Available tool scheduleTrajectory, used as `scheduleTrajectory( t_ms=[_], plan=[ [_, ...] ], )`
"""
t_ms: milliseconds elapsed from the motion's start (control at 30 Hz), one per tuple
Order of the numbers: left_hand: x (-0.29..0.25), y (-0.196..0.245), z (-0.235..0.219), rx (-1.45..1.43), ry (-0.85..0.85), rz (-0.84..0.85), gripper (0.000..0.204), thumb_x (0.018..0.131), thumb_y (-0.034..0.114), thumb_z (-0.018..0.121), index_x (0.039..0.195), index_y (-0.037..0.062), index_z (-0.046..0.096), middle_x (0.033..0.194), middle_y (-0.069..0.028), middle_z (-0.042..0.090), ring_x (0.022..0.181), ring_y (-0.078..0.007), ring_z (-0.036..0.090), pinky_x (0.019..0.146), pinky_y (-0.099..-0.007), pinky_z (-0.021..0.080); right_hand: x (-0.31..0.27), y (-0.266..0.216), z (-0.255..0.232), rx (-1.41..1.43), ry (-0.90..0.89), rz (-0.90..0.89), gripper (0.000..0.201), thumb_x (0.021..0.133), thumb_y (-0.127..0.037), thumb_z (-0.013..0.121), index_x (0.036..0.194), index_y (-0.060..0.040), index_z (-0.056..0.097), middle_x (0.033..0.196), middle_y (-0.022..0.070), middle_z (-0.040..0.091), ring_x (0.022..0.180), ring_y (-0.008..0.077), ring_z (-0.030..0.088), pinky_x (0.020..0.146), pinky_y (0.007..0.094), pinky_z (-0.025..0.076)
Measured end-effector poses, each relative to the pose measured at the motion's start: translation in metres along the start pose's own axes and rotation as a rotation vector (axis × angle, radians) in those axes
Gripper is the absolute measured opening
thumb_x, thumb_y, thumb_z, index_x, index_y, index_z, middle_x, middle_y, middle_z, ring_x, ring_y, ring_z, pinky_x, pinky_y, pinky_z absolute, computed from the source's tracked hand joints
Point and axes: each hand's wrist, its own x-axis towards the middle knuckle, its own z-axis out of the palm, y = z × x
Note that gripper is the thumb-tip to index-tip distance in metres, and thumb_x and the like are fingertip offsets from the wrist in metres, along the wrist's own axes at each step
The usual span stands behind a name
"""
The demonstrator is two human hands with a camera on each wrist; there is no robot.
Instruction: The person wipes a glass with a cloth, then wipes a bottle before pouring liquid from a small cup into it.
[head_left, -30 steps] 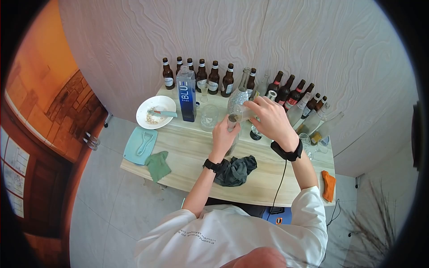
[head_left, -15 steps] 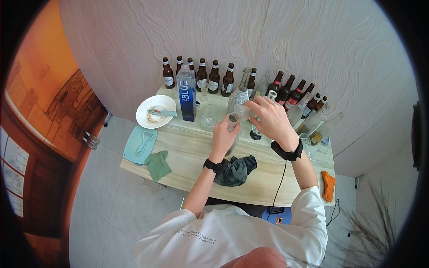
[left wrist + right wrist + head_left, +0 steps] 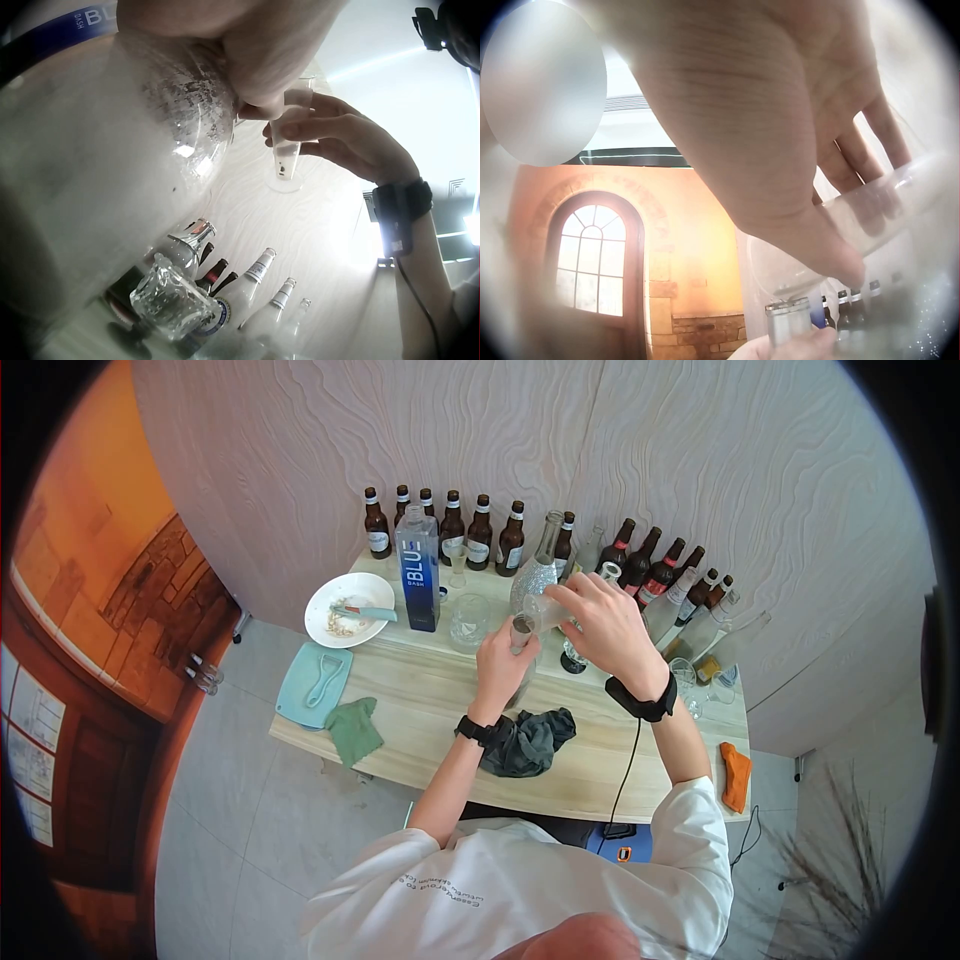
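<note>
My left hand (image 3: 502, 672) grips the neck of a clear glass bottle (image 3: 521, 633) at the middle of the table. My right hand (image 3: 612, 628) holds a small clear tapered glass (image 3: 546, 610) between thumb and fingers. The glass is tilted, its rim right at the bottle's mouth, as the right wrist view shows with the bottle neck (image 3: 788, 319) below the glass (image 3: 780, 271). In the left wrist view, small dark specks show inside the glass (image 3: 289, 146) near its base. The large rounded bottle body (image 3: 97, 172) fills the left of that view.
Behind the hands stand a silvery bottle (image 3: 536, 575), a blue-labelled bottle (image 3: 418, 575) and several brown beer bottles (image 3: 480, 535). To the left are a white plate (image 3: 318, 603), a knife (image 3: 370, 614) and a blue board (image 3: 297, 690). Cloths (image 3: 530, 745) lie near the front edge.
</note>
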Motion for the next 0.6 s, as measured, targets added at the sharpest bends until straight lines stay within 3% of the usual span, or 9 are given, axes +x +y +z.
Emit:
scheduleTrajectory(
  t_ms=[67, 167, 267, 367, 600],
  plan=[
    [0.000, -0.002, 0.000, -0.002, -0.002, -0.006, 0.026, 0.090, 0.019, 0.080, 0.105, 0.0026, 0.068, 0.085, -0.0202, 0.073, 0.081, -0.0455, 0.068, 0.072, -0.0515, 0.054, 0.000, -0.001, 0.000, -0.007, 0.007, -0.004, 0.044, 0.080, -0.007, 0.079, 0.124, -0.0105, 0.072, 0.108, 0.0074, 0.067, 0.103, 0.0288, 0.068, 0.081, 0.0422, 0.056],
    [-0.001, -0.003, -0.001, 0.011, -0.034, -0.014, 0.024, 0.093, 0.012, 0.075, 0.115, 0.0025, 0.070, 0.092, -0.0179, 0.074, 0.080, -0.0381, 0.069, 0.074, -0.0422, 0.054, 0.001, -0.001, 0.000, -0.015, 0.011, -0.007, 0.045, 0.080, -0.006, 0.079, 0.124, -0.0108, 0.072, 0.109, 0.0069, 0.068, 0.104, 0.0284, 0.068, 0.081, 0.0420, 0.057],
    [-0.001, -0.006, 0.001, 0.032, -0.014, -0.004, 0.025, 0.093, 0.012, 0.076, 0.115, 0.0025, 0.070, 0.092, -0.0179, 0.074, 0.080, -0.0377, 0.069, 0.074, -0.0421, 0.054, 0.002, -0.002, -0.001, -0.023, 0.009, -0.004, 0.045, 0.080, -0.006, 0.079, 0.125, -0.0112, 0.072, 0.110, 0.0064, 0.068, 0.104, 0.0281, 0.068, 0.082, 0.0419, 0.057],
    [-0.001, -0.008, 0.003, 0.020, 0.006, 0.000, 0.030, 0.090, 0.022, 0.081, 0.106, -0.0004, 0.068, 0.086, -0.0213, 0.073, 0.083, -0.0455, 0.068, 0.072, -0.0522, 0.053, 0.003, -0.005, -0.001, -0.019, 0.057, -0.028, 0.043, 0.079, -0.002, 0.076, 0.120, -0.0107, 0.073, 0.104, 0.0061, 0.066, 0.101, 0.0272, 0.066, 0.083, 0.0411, 0.055],
    [-0.002, -0.013, 0.004, 0.032, -0.011, -0.022, 0.037, 0.090, 0.024, 0.081, 0.114, -0.0015, 0.069, 0.087, -0.0233, 0.072, 0.083, -0.0459, 0.069, 0.074, -0.0524, 0.054, 0.006, -0.008, -0.004, -0.025, 0.053, -0.033, 0.045, 0.078, 0.000, 0.077, 0.122, -0.0113, 0.074, 0.112, 0.0063, 0.067, 0.105, 0.0286, 0.066, 0.086, 0.0418, 0.055]
  ],
)
